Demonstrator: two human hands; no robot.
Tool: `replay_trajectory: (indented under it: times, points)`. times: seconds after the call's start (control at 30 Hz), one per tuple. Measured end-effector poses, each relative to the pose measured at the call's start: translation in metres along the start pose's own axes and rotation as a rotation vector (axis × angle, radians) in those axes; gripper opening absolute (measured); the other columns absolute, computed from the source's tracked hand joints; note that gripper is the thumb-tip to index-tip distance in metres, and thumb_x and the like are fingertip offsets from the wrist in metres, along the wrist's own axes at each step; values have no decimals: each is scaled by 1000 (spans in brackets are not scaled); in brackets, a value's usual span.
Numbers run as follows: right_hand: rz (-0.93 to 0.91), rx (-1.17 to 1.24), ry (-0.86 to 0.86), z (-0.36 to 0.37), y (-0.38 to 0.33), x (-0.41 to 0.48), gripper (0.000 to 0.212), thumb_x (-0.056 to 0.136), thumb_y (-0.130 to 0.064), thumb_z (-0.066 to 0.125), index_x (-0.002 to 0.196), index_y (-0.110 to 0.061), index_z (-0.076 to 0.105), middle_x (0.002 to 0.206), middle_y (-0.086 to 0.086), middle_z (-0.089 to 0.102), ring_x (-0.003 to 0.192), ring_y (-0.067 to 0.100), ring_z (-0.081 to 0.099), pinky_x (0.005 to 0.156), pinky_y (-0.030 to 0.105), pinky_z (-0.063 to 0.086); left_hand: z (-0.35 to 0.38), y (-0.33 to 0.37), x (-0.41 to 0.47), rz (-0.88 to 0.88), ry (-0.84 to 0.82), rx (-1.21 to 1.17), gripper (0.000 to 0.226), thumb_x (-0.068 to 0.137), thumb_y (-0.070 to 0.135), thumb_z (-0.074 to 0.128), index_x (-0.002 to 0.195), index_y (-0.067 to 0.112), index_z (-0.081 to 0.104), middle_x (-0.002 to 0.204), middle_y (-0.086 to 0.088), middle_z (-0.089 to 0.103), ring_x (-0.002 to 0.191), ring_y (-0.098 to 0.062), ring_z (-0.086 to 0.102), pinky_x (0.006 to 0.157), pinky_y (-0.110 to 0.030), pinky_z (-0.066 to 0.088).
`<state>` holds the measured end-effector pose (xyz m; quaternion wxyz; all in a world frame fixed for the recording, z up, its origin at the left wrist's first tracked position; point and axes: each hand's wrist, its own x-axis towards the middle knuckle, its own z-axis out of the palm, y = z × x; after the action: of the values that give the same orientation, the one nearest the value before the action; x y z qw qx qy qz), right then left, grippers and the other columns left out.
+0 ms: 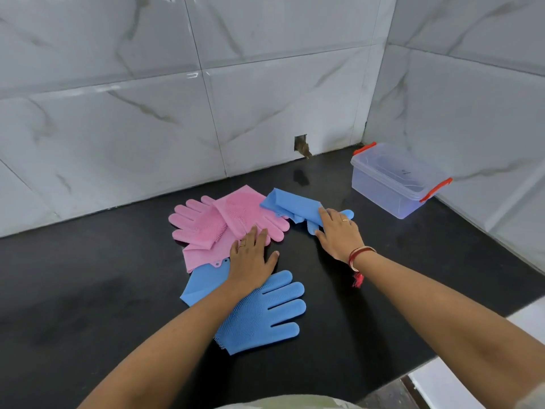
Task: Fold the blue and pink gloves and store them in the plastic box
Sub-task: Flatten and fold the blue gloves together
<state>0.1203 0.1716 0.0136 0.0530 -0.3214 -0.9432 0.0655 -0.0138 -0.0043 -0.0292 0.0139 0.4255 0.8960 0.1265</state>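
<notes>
Two pink gloves lie overlapped on the black counter near the back wall. One blue glove lies flat in front of them, fingers pointing right. My left hand rests flat where that glove's cuff meets the pink gloves, fingers spread. A second blue glove lies partly folded to the right. My right hand presses on it, covering its finger end. The clear plastic box with red handles stands open in the back right corner.
Marble-tiled walls close the counter at the back and right. A small hole is cut in the back wall. The counter's front edge runs diagonally at lower right.
</notes>
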Motion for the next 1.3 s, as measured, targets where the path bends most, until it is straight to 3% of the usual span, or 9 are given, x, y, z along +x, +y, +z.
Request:
replay_trajectory:
  times: [0.37,0.57,0.67,0.73,0.83,0.97,1.1,1.2,1.3]
  points:
    - [35,264,92,-29,3,12,31,90,-11,46,120,-14,52,109,14,62,93,29,58,82,39,48,-14,-66,49,-46,-120,27,58,98,45,25,150,33,3,161,-3,-2,147,-21,-2,114,-52,-5]
    - [-68,405,-138,-89,14,23,20,92,-16,50,107,-10,61,103,10,65,83,20,60,69,26,50,-34,-72,69,-21,-186,102,55,99,32,32,150,21,15,159,-13,6,147,-27,5,116,-51,4]
    - [-93,472,-226,-110,12,23,23,93,-18,52,111,-7,62,105,7,62,92,20,60,74,30,55,-46,-39,66,16,1,33,59,87,20,52,142,11,31,150,-18,30,138,-33,27,111,-50,25]
    - [-59,577,-221,-118,9,21,22,92,-18,54,109,-7,63,104,8,64,92,20,61,77,30,52,-51,-12,54,20,108,-200,58,85,26,58,138,16,37,138,-11,44,123,-29,44,97,-41,39]
    - [3,830,-271,-130,2,16,22,90,-18,59,108,-6,65,102,9,66,91,18,61,75,25,50,-67,28,36,-145,-238,-936,37,91,42,53,123,23,49,124,-3,56,105,-15,55,81,-26,45]
    - [-19,1100,-467,-148,-3,3,34,86,-15,64,120,-11,60,108,4,68,88,12,68,73,23,58,-86,52,20,-176,-367,-1443,16,96,30,45,105,23,56,106,-2,64,95,-15,61,89,-34,48]
    - [-2,960,-471,-171,-6,-9,38,85,-24,66,121,-19,58,113,5,66,98,21,67,82,38,58,-120,70,6,-265,-365,-1736,33,91,27,58,118,9,58,111,-12,66,102,-28,65,90,-45,52]
    - [-101,846,-533,-199,-5,-20,30,82,-29,66,106,-11,67,68,7,66,58,18,62,58,30,55,-160,79,-3,-292,-617,-1816,45,88,31,58,122,2,56,114,-17,64,108,-32,60,94,-43,49]
    - [-236,830,-716,-223,3,-22,23,81,-32,62,64,-19,71,34,-6,41,29,3,35,40,18,41,-198,77,-12,-254,-926,-2012,61,78,43,60,123,2,55,100,-13,67,90,-22,67,82,-29,54]
